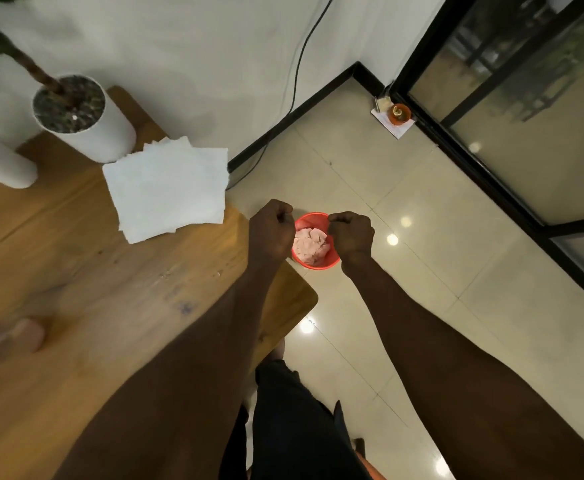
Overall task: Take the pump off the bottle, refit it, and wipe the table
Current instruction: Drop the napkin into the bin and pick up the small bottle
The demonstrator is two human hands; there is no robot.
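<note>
My left hand (pixel 271 226) and my right hand (pixel 351 233) hover side by side above a red bin (pixel 314 264) on the floor, just past the table's right edge. Both are curled into loose fists and I see nothing in either. Crumpled pinkish tissue (pixel 309 245) lies inside the bin between them. A stack of white paper towels (pixel 167 188) lies on the wooden table (pixel 110 271). At the far left edge a blurred pinkish bottle (pixel 9 337) rests on the table; its pump cannot be made out.
A white plant pot (pixel 82 123) and another white cylinder (pixel 3 164) stand at the table's back left. A black cable (pixel 297 74) runs down the wall. Glossy tiled floor (pixel 422 271) stretches right to a black-framed glass door (pixel 512 133). A small orange cup (pixel 400 113) sits in the corner.
</note>
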